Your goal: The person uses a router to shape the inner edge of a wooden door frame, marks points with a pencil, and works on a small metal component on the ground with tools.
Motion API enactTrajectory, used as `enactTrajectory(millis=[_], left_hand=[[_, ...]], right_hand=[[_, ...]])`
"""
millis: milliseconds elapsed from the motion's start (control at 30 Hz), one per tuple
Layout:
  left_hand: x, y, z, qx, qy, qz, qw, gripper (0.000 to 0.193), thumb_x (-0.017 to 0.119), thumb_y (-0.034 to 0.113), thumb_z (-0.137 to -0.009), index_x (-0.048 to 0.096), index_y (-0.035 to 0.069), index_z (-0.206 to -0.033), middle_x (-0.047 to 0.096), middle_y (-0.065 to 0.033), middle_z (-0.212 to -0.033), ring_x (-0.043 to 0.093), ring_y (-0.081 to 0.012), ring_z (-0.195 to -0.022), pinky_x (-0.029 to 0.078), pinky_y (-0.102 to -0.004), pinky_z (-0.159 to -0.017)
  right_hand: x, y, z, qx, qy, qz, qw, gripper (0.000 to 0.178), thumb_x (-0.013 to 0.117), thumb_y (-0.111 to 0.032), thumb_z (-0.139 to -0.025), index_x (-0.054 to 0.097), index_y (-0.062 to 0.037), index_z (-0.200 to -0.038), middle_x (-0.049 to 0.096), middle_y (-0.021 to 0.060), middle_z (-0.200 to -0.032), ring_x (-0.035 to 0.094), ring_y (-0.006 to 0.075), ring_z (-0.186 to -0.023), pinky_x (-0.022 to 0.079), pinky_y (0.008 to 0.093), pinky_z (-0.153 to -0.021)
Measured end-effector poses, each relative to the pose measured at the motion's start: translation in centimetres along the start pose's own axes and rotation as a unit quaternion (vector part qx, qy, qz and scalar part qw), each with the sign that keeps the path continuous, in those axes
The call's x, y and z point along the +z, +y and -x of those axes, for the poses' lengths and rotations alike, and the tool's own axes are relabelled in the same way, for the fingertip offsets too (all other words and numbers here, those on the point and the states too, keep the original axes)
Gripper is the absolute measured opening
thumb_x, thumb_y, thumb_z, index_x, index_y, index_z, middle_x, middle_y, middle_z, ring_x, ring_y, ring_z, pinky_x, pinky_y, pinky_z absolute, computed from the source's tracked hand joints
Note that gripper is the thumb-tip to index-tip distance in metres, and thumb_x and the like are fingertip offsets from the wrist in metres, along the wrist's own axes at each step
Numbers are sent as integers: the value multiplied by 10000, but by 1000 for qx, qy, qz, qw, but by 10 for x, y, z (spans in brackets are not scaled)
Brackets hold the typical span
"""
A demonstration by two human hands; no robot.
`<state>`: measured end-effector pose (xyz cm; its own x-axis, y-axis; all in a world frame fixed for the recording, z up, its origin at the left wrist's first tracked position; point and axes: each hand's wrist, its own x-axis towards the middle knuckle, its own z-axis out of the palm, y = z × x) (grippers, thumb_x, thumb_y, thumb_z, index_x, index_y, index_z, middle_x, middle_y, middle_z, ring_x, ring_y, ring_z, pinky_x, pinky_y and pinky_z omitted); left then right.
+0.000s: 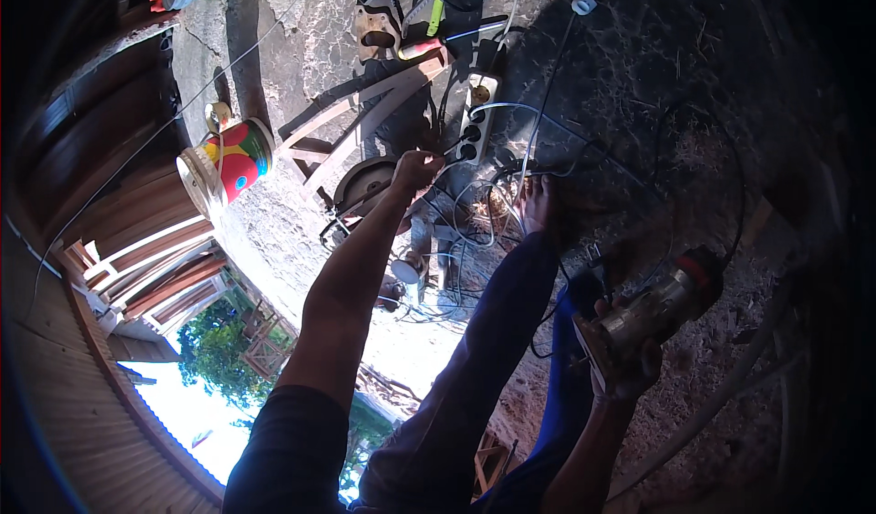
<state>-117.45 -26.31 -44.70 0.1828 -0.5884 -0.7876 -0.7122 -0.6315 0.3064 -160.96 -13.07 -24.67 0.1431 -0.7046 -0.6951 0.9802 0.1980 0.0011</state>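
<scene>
My left hand (419, 171) is closed beside a white power strip (489, 85) on the ground, its fingers pinching a black power cord (451, 156) close to the lower sockets. Whether the cord's plug is seated in a socket I cannot make out. In my right hand (631, 382), at the lower right, is a router (655, 309) with a cylindrical metallic body, a flat base plate and a dark and red end. It is held tilted, its base toward my leg. A black cable (741, 205) loops up from its far end.
My bare foot (536, 205) rests among tangled cables. Left of the strip lie a wooden frame (365, 121) and a round dark disc-shaped tool (363, 183). Farther off are a wooden-handled saw (375, 30), a colourful bucket (239, 160) and a white plug (583, 4).
</scene>
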Motion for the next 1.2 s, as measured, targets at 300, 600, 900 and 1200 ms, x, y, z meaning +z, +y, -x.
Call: enactTrajectory(millis=[300, 600, 900, 1200], left_hand=[[63, 49, 7, -27, 42, -194, 980, 487, 729, 367, -799, 641, 8, -1115, 684, -259, -1067, 667, -392, -1028, 522, -466, -891], [90, 43, -25, -95, 118, -182, 972, 387, 727, 315, -786, 695, 57, -1072, 688, -209, -1110, 656, -362, -1077, 513, -440, -924], [68, 61, -13, -98, 52, -226, 968, 515, 712, 528, -771, 737, 102, -1058, 719, -187, -1049, 701, -335, -982, 537, -441, -858], [90, 34, 17, -130, 173, 128, 968, 529, 763, 505, -755, 736, -9, -878, 713, -232, -820, 704, -368, -775, 502, -449, -685]], right_hand=[[-6, 1, 1, 9, 1, -4, 1000, 698, 617, -319, -918, 312, -28, -1475, 420, 217, -1443, 365, 401, -1396, 356, 611, -1125], [-2, 4, -1, 5, -2, -1, 1000, 700, 639, -298, -909, 320, -32, -1472, 407, 231, -1448, 375, 411, -1386, 413, 594, -1091], [2, 8, 0, 8, 8, 2, 1000, 702, 631, -298, -913, 310, -23, -1474, 410, 217, -1452, 365, 392, -1397, 362, 608, -1120], [4, 11, 0, 12, 31, 9, 999, 708, 639, -300, -906, 314, -17, -1468, 412, 214, -1454, 367, 396, -1395, 382, 596, -1112]])
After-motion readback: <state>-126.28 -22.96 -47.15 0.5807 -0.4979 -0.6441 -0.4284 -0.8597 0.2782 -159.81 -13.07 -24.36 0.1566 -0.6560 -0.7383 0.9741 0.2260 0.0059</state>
